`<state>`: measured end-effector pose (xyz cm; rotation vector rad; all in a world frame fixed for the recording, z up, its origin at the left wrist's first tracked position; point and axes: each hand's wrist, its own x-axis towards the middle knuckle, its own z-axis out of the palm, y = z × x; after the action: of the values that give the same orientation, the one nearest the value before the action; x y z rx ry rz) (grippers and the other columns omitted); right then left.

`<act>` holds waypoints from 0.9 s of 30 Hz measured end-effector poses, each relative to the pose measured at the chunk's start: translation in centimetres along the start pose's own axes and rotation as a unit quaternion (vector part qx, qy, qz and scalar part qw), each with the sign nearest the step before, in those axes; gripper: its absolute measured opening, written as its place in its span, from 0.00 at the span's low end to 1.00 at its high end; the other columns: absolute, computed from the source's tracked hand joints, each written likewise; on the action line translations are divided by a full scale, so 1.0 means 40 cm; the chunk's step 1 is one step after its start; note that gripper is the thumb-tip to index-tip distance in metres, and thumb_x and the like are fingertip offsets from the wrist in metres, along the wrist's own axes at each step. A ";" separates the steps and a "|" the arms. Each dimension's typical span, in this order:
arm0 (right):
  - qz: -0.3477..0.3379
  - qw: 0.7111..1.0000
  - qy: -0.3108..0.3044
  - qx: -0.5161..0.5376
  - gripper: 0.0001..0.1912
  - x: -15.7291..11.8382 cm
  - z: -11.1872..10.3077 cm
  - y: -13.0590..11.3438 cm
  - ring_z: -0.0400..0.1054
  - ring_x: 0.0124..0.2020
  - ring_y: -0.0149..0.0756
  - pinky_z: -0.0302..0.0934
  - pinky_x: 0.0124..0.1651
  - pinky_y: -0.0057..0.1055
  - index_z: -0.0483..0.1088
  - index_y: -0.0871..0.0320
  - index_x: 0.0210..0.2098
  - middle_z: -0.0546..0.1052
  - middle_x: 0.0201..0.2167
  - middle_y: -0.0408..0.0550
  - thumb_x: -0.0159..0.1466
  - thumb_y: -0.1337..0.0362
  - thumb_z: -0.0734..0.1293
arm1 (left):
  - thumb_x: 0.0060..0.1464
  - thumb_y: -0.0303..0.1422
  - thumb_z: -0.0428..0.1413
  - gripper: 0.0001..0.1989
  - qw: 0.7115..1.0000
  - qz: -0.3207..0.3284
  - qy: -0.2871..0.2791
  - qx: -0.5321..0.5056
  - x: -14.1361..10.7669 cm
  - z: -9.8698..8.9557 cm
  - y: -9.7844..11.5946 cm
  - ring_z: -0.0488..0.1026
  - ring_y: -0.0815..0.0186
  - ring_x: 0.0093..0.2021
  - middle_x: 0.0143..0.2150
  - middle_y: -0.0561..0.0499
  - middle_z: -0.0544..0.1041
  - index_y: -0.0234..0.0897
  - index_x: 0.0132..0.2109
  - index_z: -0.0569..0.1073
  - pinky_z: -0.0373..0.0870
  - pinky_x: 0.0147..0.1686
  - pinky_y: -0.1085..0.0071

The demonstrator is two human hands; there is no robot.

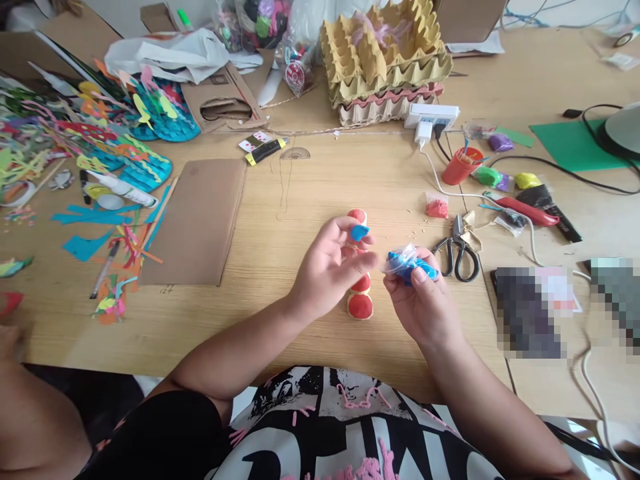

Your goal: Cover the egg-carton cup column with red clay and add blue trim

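Note:
A small blue clay piece (359, 232) sits at the fingertips of my left hand (327, 270), which is closed on it. My right hand (425, 300) grips a blue clay lump (411, 265) partly wrapped in clear plastic. Between and below the hands, a row of red rounds with pale rims (361, 307) lies on the table; my left hand hides part of the row. Black-handled scissors (457, 250) lie just right of my right hand.
Brown cardboard (195, 220) lies left, beside coloured scraps. Stacked egg trays (385, 67) stand at the back. At right are a red cup (461, 167), clay packets, a white cable and blurred flat objects. Another person's arm (37, 407) shows at lower left.

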<state>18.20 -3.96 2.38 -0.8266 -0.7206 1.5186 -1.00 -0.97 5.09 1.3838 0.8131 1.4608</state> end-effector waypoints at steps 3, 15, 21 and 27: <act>0.009 1.000 -0.018 0.005 0.21 -0.004 0.002 0.000 0.80 0.39 0.35 0.81 0.45 0.32 0.79 0.44 0.46 0.86 0.42 0.40 0.63 0.47 0.87 | 0.65 0.40 0.75 0.22 0.979 0.135 -0.039 0.151 -0.020 0.009 0.000 0.81 0.67 0.42 0.49 0.50 0.86 0.44 0.59 0.77 0.82 0.44 0.67; -0.002 0.998 -0.051 0.048 0.17 -0.023 0.023 0.012 0.85 0.46 0.34 0.84 0.55 0.35 0.80 0.42 0.49 0.88 0.49 0.38 0.67 0.51 0.86 | 0.66 0.30 0.73 0.23 0.896 0.275 -0.010 0.348 -0.032 0.008 0.000 0.85 0.62 0.49 0.49 0.51 0.89 0.46 0.65 0.82 0.88 0.52 0.63; -0.004 0.998 -0.033 0.045 0.18 -0.029 0.030 0.016 0.84 0.48 0.36 0.84 0.55 0.35 0.81 0.42 0.49 0.88 0.48 0.39 0.65 0.52 0.88 | 0.67 0.31 0.72 0.14 0.907 0.259 -0.018 0.331 -0.044 0.008 -0.005 0.84 0.65 0.48 0.50 0.49 0.86 0.44 0.58 0.86 0.89 0.52 0.66; -0.014 0.997 -0.062 0.036 0.15 -0.030 0.038 0.010 0.86 0.48 0.40 0.85 0.56 0.43 0.83 0.42 0.48 0.90 0.49 0.41 0.67 0.53 0.86 | 0.69 0.33 0.71 0.14 0.898 0.299 -0.009 0.322 -0.049 0.007 -0.040 0.84 0.63 0.52 0.50 0.50 0.85 0.47 0.59 0.81 0.88 0.53 0.63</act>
<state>16.75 -5.17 3.01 -0.6702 -0.7610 1.5722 -0.57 -2.26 2.95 2.3006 0.9565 1.7006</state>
